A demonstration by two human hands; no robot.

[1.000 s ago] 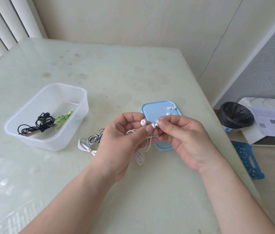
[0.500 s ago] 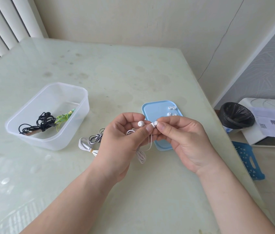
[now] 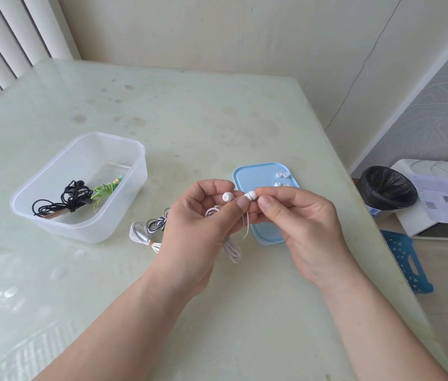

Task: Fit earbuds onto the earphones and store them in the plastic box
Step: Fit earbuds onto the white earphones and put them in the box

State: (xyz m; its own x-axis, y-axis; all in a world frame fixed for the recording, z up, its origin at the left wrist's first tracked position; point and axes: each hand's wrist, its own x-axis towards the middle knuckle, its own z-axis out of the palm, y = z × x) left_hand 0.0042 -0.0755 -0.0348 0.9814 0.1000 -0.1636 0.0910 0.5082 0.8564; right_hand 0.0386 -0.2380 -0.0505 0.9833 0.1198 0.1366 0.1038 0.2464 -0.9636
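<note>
- Resting on the pale green table [image 3: 217, 111] at about ten o'clock from the hands, a clear plastic box [image 3: 124, 213] is seen with its top open; a tangled black earphone cable [image 3: 63, 200] is held in it, and a coiled green earphone cable [image 3: 104, 191] lies just beside that, toward the box's three o'clock side.
- A blue lid [image 3: 256, 174] lies flat at about one o'clock from the hands, used as a tray; four small white earbuds [image 3: 282, 179] are gathered near its far right corner, two in a far pair and two nearer, partly hidden behind the right fingers.
- A white earphone [image 3: 251, 195] is pinched between the thumb and fingers of the left hand [image 3: 192, 237]; its second bud [image 3: 227, 197] stands free at nine o'clock from the pinched one, and its cable hangs in loops below the palm at six o'clock.
- The right hand [image 3: 308, 229] is closed at its fingertips on the end of the pinched earphone, where an earbud is pressed; how far it is seated cannot be told.
- Two more bundles lie on the table at nine o'clock from the left hand, between it and the box: a white coiled earphone [image 3: 141, 235] and a black-and-white one [image 3: 157, 222], partly hidden by the hand.
</note>
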